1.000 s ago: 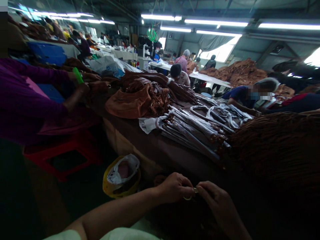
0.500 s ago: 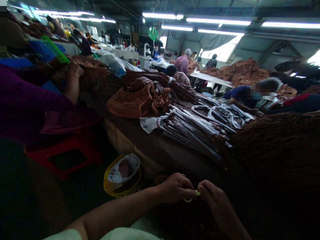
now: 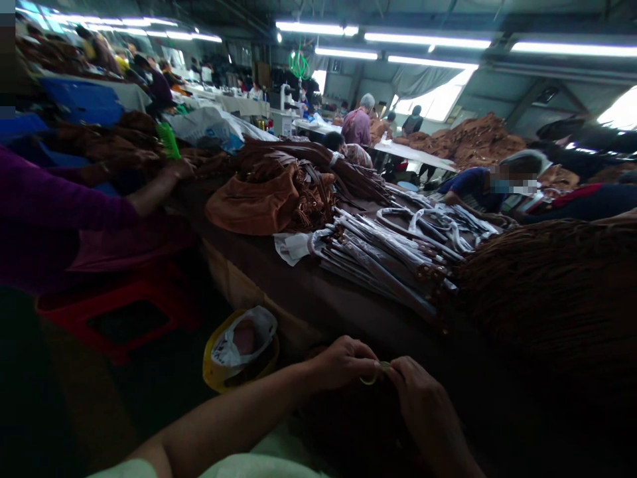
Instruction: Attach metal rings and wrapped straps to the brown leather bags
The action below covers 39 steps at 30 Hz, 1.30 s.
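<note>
Fluorescent tubes (image 3: 423, 40) light the workshop; directly ahead, a brown-covered table (image 3: 279, 292) carries white-wrapped strips (image 3: 383, 245) and a brown suede bag (image 3: 253, 202). Step in hand, as judged: two-handed handling of a small pale looped piece (image 3: 368, 381) at the near side of the table. Left hand (image 3: 343, 364): thumb and forefinger pinched together on the piece. Right hand (image 3: 423, 392): thumb and fingers closed at its opposite end; exact contact is too dark to confirm. Next move appears to call for a firm pinch on at least one side. Position: the flat part bridges both sets of fingertips; the loop hangs just below the left fingertips.
</note>
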{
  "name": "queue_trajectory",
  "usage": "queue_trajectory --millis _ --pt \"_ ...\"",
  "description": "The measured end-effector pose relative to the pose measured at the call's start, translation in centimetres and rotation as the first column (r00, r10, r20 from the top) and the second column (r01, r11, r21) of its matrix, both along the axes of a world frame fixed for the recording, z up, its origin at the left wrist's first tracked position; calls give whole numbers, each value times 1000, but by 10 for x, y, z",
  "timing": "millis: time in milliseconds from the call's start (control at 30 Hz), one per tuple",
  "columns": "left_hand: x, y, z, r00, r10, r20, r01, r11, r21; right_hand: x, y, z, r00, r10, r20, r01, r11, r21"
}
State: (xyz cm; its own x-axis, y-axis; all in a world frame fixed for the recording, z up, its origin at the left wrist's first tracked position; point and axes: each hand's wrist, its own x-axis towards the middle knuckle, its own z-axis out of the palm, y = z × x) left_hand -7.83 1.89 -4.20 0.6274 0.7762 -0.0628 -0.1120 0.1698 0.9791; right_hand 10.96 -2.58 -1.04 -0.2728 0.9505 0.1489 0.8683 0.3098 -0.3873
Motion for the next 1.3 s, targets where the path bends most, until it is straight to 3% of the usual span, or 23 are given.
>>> queue_trajectory --millis 167,267,367,433,500,567,600,700,800,867,933,1000,1100,1167,1233,1300 --pt "8 -2 -3 994 100 -31 -102 993 -56 -12 -8 23 985 165 -54 -173 954 -243" --pt "6 -1 0 998 62 -29 -63 996 -68 -5 -12 42 981 104 -165 -151 940 -306" --pt "2 -2 4 999 30 -36 -32 999 -40 29 -11 59 974 -124 -189 90 980 -179" --pt "0 -4 7 993 64 -103 -61 998 34 60 -10 65 928 -359 -94 357 933 -41" --pt "-2 -6 9 968 169 -187 -132 972 197 86 -11 64 868 -489 87 483 872 86" --pt "-2 -10 10 926 313 -211 -214 896 390 97 -14 56 854 -491 169 462 867 188" --pt "-2 -12 9 904 377 -201 -250 849 466 96 -17 50 883 -442 160 410 890 198" --pt "-1 -18 9 837 526 -152 -352 730 585 76 -27 28 961 -255 105 244 964 103" --pt "-2 -27 11 764 643 -53 -430 570 700 60 -37 11 954 -263 143 262 965 31" --pt "-1 -36 14 800 596 69 -399 443 803 62 -44 7 941 -325 92 324 946 21" --pt "6 -46 14 901 415 125 -296 380 876 72 -51 7 913 -407 3 407 913 -34" --pt "19 -55 12 970 238 47 -151 439 886 83 -58 11 852 -521 -46 510 848 -144" --pt "47 -63 4 972 102 -211 88 676 732 93 -68 17 756 -649 -88 607 745 -276" --pt "66 -62 2 933 65 -354 165 797 581 94 -76 19 729 -671 -136 618 730 -290" --pt "82 -58 1 894 48 -446 195 853 483 94 -83 19 720 -669 -183 615 738 -278" --pt "94 -53 1 871 16 -491 245 853 462 94 -88 18 712 -664 -226 608 745 -274"
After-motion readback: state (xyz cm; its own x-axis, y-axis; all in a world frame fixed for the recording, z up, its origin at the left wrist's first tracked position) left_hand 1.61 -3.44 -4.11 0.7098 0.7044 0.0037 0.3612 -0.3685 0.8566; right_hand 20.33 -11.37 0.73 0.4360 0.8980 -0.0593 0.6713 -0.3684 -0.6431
